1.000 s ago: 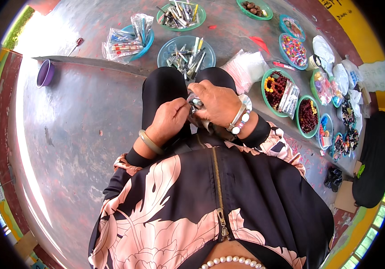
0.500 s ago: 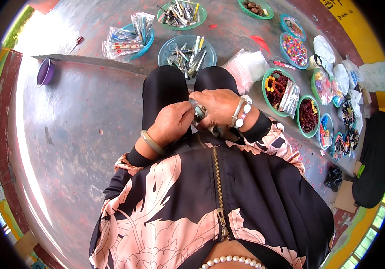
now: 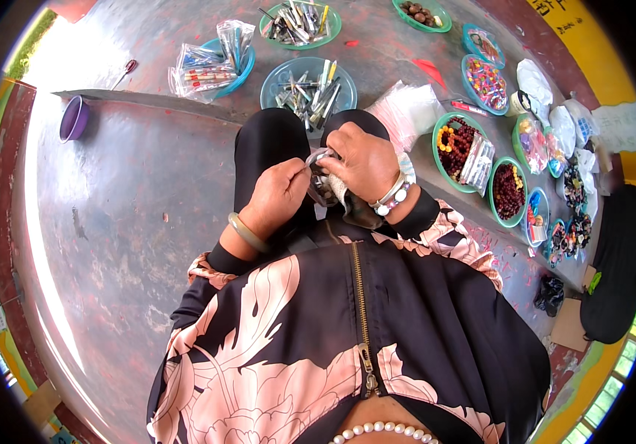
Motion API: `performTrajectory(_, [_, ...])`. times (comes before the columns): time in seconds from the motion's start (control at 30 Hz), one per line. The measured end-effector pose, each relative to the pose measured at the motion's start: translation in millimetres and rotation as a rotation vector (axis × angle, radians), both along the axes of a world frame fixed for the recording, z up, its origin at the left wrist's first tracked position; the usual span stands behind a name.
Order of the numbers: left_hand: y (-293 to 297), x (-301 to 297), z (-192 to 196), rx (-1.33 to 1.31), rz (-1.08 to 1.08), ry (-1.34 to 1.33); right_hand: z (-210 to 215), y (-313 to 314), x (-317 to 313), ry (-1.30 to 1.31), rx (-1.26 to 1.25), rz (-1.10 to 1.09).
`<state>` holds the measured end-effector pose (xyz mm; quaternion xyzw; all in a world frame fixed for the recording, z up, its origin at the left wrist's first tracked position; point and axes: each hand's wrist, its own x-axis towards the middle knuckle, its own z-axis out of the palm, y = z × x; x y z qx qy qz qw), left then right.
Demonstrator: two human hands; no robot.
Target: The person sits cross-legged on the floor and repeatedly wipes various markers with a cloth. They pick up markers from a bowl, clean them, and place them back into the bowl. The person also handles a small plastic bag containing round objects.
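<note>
My left hand (image 3: 279, 194) is closed, thumb and fingertips pinching the left edge of a small see-through bag-like thing (image 3: 321, 191) above my lap. A pale curved rim runs along its top, and dark bits show inside it, too small to name. My right hand (image 3: 368, 164) is bent over the same rim from the right, thumb and fingers closed on it. Under my right palm hangs a piece of grey and whitish cloth (image 3: 361, 213), partly hidden. Beyond my knees stands a clear blue bowl (image 3: 270, 92) of pens.
A green bowl (image 3: 266, 31) of pens and a blue bowl (image 3: 247, 65) with bagged pens lie farther off. Plastic sleeves (image 3: 410, 111) are right of my knees, near a green bowl (image 3: 440, 166) of dark red beads. A purple bowl (image 3: 73, 118) stands far left.
My right hand has risen and turned, its fingers now on the rim. More of the see-through thing and of the cloth shows between my hands. My left hand has shifted only slightly.
</note>
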<state>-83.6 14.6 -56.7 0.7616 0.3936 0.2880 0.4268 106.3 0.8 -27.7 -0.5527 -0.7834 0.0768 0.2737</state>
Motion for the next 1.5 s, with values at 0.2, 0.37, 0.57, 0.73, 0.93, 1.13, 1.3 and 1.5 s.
performTrajectory(0.2, [0.8,-0.1,-7.2,0.120,0.069,-0.111,1.3,-2.7,2.5,0.094,0.069,0.059])
performTrajectory(0.37, [1.0,4.3,-9.9,0.058,0.028,-0.140,-5.7,-4.0,2.3,0.102,0.084,0.097])
performTrajectory(0.57, [-3.4,8.3,-3.6,0.159,-0.020,-0.080,-4.0,-4.8,-4.2,0.030,0.080,0.114])
performTrajectory(0.73, [-4.2,8.8,-3.0,0.256,-0.081,-0.028,-2.0,-7.0,-7.4,-0.020,-0.110,0.075])
performTrajectory(0.93, [6.8,-1.6,33.0,-0.010,-0.110,-0.319,16.1,5.9,35.6,0.692,-0.466,0.126])
performTrajectory(1.13, [29.2,-8.0,58.9,-0.588,-0.112,-0.623,25.8,3.9,47.0,0.657,-0.595,0.294])
performTrajectory(1.3, [37.5,-3.4,69.0,-0.720,-0.189,-0.672,35.2,-2.4,30.6,0.630,-0.495,0.243])
performTrajectory(1.5, [40.1,1.0,67.6,-0.875,-0.175,-0.751,51.8,-5.3,20.7,0.568,-0.431,0.261])
